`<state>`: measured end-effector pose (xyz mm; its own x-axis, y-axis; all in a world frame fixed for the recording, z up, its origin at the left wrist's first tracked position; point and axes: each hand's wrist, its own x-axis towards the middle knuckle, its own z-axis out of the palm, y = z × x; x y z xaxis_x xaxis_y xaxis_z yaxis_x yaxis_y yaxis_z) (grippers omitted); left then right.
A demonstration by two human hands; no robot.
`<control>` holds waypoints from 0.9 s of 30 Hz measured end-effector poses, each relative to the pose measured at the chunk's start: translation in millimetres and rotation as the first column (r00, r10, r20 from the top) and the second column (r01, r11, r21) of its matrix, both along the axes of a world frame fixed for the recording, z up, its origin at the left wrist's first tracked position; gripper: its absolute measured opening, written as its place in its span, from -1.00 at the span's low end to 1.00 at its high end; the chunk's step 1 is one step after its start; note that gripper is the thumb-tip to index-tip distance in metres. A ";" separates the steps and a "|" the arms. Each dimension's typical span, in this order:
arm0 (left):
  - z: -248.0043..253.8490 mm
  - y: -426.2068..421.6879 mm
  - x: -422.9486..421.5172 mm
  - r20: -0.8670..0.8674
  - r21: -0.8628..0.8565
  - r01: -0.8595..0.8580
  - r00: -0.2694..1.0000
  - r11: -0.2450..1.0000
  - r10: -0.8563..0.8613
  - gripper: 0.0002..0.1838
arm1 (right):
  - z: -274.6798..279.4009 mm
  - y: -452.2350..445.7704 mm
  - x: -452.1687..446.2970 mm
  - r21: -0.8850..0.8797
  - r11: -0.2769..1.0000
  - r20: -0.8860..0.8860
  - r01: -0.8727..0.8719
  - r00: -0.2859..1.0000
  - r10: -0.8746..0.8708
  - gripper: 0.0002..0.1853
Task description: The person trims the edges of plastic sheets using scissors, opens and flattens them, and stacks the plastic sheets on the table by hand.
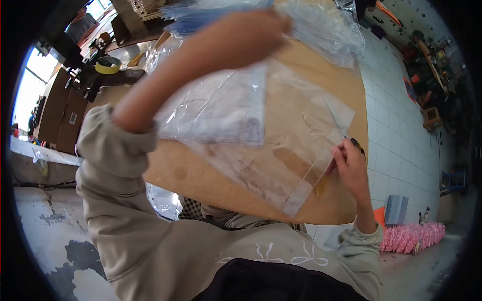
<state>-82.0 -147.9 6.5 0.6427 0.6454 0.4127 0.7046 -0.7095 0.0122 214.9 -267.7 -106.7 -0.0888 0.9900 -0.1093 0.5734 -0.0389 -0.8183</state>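
Note:
A clear plastic sheet or bag [281,145] lies slantwise on the brown table [170,165], with a seam strip along its right side. At that right edge is my right hand [350,163], its fingers closed on the plastic, partly hidden. My left hand [261,37], blurred by motion, is raised across the table in front of the stacked plastic; its fingers are smeared. Under my left forearm, another stack of clear plastic bags [221,110] overlaps the left part of the slanted sheet.
Bluish plastic sheets [196,17] and a crumpled clear pile [331,30] cover the table's far end. A yellow tape roll [107,65] sits on dark equipment at the left. A pink bundle [411,238] rests on the floor at right. One person [80,25] is at the far left.

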 end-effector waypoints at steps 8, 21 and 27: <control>-113.0 35.6 164.9 -0.053 -0.359 0.228 0.963 0.905 -0.263 -0.62 | -11.2 -21.4 -7.8 0.285 0.958 0.398 0.037 0.905 -0.154 -0.76; -110.3 27.4 163.3 0.294 -0.400 0.342 0.927 0.850 -0.235 -0.76 | 3.5 33.2 6.3 0.291 0.786 0.380 -0.545 0.820 0.428 -0.46; -131.2 32.9 170.5 0.245 -0.254 0.174 0.963 0.952 -0.111 -0.78 | -31.8 105.8 -16.2 -0.254 0.649 0.455 -0.717 0.503 0.735 -0.61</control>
